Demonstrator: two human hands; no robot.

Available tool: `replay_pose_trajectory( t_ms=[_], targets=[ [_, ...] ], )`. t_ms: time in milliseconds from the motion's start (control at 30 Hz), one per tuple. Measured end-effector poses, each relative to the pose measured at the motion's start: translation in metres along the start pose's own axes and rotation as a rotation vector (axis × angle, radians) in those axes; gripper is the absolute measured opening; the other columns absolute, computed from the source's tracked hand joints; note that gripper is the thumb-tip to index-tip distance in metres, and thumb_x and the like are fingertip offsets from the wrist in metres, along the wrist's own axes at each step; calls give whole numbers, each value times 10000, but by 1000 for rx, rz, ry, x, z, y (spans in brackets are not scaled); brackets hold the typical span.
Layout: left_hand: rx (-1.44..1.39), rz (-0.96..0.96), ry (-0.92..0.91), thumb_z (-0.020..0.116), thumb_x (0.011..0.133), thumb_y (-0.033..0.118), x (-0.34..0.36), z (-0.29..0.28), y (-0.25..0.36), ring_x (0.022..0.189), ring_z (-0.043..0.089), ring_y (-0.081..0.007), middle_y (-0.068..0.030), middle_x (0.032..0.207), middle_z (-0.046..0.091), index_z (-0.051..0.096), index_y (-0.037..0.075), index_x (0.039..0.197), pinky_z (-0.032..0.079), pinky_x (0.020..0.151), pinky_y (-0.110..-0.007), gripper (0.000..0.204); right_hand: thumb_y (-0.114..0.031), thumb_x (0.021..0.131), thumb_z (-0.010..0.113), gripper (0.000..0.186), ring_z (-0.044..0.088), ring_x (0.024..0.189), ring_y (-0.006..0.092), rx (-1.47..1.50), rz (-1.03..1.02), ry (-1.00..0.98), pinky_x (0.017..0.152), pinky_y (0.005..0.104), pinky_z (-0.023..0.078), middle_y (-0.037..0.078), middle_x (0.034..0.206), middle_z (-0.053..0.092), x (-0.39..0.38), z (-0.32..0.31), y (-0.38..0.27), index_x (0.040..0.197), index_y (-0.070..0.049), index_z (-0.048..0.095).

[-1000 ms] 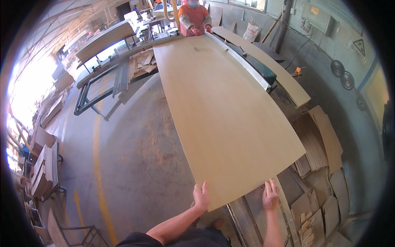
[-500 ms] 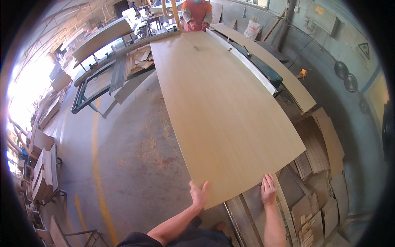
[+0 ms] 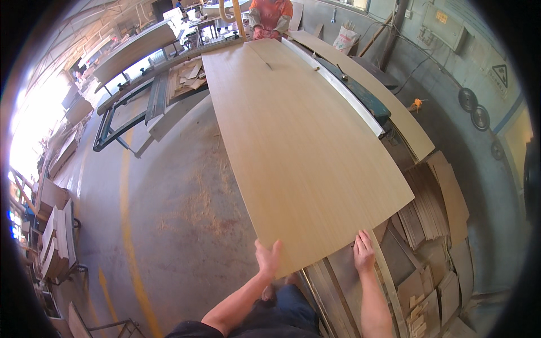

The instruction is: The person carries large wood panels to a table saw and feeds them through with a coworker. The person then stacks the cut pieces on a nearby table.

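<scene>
A large pale wooden sheet (image 3: 304, 152) stretches away from me over a saw bench, with a thin split near its far end beside a small dark blade. My left hand (image 3: 267, 254) grips its near left corner, thumb on top. My right hand (image 3: 363, 248) is at the near edge farther right, fingers pressed together on it. A metal fence (image 3: 344, 90) runs along the sheet's right side. At the far end a co-worker (image 3: 269, 17) in an orange and red top has gloved hands by the sheet.
Stacked boards (image 3: 428, 205) and offcuts lie low at my right. At left are a green sliding frame (image 3: 121, 115), scraps (image 3: 186, 76) and a cart with panels (image 3: 56, 239). A concrete floor (image 3: 169, 186) carries sawdust and yellow lines. A wall box (image 3: 442, 25) hangs at right.
The sheet and both my hands have moved away from me, toward the co-worker. The split at the far end shows more clearly now.
</scene>
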State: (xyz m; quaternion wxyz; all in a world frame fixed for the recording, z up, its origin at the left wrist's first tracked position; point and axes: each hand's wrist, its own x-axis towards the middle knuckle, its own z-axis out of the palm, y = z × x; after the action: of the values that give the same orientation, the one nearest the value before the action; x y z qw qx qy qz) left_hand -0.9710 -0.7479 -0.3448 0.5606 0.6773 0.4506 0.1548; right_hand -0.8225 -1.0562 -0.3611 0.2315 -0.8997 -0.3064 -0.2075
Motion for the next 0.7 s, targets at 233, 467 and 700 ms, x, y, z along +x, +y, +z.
replay_pose_trajectory(
  t_ms=[233, 467, 700],
  targets=[
    [-38, -27, -9, 764, 875, 217, 47, -5, 18, 1064, 689, -342, -240, 1143, 691, 467, -44, 1297, 541, 903, -420, 578, -9, 926, 648, 184, 624, 1212, 354, 8, -30, 50, 986, 425, 551, 153, 1230, 678, 40, 30, -8, 1094, 43, 703],
    [-16, 15, 70, 766, 865, 208, 101, -5, 36, 1134, 665, -337, -247, 1230, 663, 377, -30, 1428, 523, 958, -404, 724, -10, 940, 639, 169, 644, 1177, 328, 15, 13, 80, 966, 408, 559, 129, 1172, 693, 93, 67, -16, 1088, 32, 708],
    [214, 140, 171, 795, 834, 261, 146, -10, 79, 1291, 549, -373, -278, 1353, 574, 354, -15, 1480, 442, 1072, -447, 830, -19, 926, 659, 157, 661, 1153, 310, -64, -23, 95, 1007, 441, 543, 115, 1149, 701, 139, 99, -23, 1068, 24, 712]
  ],
)
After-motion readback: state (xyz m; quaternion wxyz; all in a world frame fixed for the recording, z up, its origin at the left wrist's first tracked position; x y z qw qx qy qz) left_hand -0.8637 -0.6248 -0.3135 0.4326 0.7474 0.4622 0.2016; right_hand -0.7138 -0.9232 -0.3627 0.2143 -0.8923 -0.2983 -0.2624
